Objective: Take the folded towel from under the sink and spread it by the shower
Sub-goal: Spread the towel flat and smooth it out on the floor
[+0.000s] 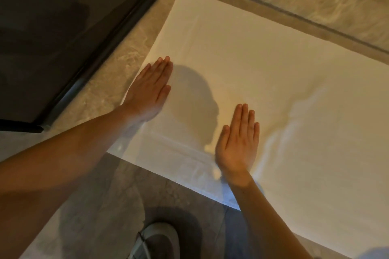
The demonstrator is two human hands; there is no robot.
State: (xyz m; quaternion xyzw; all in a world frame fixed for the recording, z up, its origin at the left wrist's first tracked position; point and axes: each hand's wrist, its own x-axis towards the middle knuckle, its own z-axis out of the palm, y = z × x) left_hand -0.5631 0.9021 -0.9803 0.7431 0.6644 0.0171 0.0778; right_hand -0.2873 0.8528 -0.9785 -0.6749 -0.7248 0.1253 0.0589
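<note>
Your towel [263, 82] lies unfolded and flat on the tiled floor [101, 185], its left edge just beside the dark shower frame [117, 33] at ten o'clock. Your left hand [147, 92] and right hand [237, 143] both press on it palm down, fingers [244, 118] straight, together, gripping nothing. A shoe [155, 239] shows at six o'clock.

Marbled tile floor [109, 187] with white towel [263, 65] spread flat, grey shoe [155, 239] beside.

Matt cloth towel [263, 82]; seemingly glossy floor [117, 63].
</note>
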